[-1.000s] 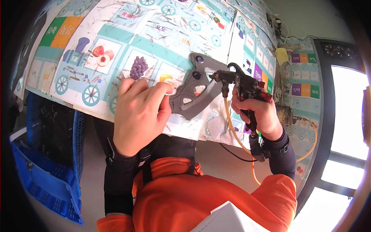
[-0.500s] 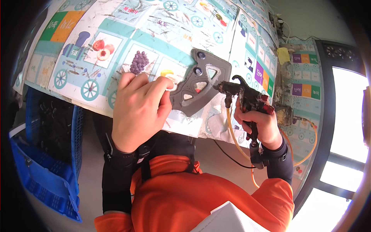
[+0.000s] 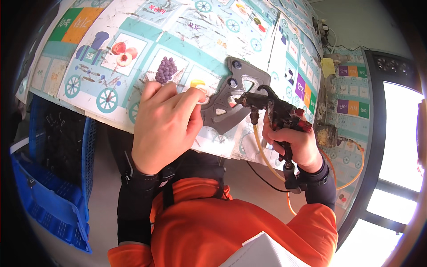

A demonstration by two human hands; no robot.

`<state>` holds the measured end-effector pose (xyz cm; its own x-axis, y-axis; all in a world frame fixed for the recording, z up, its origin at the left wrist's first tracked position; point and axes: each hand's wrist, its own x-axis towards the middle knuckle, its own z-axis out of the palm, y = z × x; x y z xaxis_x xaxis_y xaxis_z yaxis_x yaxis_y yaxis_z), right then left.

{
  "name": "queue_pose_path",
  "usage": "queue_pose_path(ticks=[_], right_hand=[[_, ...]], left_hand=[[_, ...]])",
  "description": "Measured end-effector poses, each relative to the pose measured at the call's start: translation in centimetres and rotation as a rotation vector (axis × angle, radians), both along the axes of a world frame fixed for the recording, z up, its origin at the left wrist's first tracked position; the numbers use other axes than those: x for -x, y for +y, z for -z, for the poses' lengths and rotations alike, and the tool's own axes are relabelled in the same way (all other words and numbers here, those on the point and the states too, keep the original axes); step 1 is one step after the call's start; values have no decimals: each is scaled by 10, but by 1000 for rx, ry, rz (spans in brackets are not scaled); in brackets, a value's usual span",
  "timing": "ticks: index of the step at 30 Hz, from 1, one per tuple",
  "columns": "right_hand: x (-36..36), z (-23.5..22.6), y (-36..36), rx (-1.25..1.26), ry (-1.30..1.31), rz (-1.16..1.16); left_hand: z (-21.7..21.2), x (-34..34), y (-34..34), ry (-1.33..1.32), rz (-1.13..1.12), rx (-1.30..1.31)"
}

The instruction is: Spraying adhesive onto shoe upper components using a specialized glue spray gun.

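A dark grey moulded bracket (image 3: 243,107) with cut-out openings and two round dark-centred holes lies on the paper-covered table. The thumb and index finger of my left hand (image 3: 167,122) pinch its near left end, and the fingertips hide that tip. In my right hand (image 3: 299,144) is a dark, stained spray gun (image 3: 284,113), with my fingers wrapped round its handle. The gun's nozzle points left, just over the right part of the bracket. Whether anything is coming out of it, I cannot tell. A yellowish hose (image 3: 261,149) hangs from beneath its front.
Smeared printed paper sheets (image 3: 106,53) cover the table. Blue plastic crates (image 3: 55,200) stand below its left edge, one with dark contents. At the right are a bright glazed door (image 3: 402,133), an orange hose (image 3: 361,167) and a stained fitting (image 3: 327,135) by the wall.
The spray gun in my right hand has moved left, so its nozzle now overlaps the bracket in view. My left hand keeps its pinch on the bracket's end. The view has shifted slightly.
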<state>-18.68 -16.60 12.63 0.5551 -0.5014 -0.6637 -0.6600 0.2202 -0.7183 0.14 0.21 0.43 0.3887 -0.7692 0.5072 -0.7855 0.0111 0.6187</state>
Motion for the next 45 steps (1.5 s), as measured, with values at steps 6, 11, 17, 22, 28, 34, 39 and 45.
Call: queue_pose_path(ticks=[6,11,17,22,28,34,39,45], right_hand=[[2,2,6,-18,0,-29],[4,-2,10,-35,-1,-35],[13,-6,16,-21,40,-31],[17,-5,18,-21,64,28],[5,-4,20,-58,4,-18],[-9,-3,24,-70,14,-40],[-11,-3,29,-60,54,-95],[13,-13,31,-77,88,-109]], left_hand=[[-1,0,1,3,9,-15],[-1,0,1,-1,19,-26],[0,1,1,-8,9,-18],[1,1,1,-11,-9,0],[2,1,2,-7,-11,7],[2,0,2,-1,-10,6],[4,0,2,31,-8,12],[3,2,1,10,-10,49]])
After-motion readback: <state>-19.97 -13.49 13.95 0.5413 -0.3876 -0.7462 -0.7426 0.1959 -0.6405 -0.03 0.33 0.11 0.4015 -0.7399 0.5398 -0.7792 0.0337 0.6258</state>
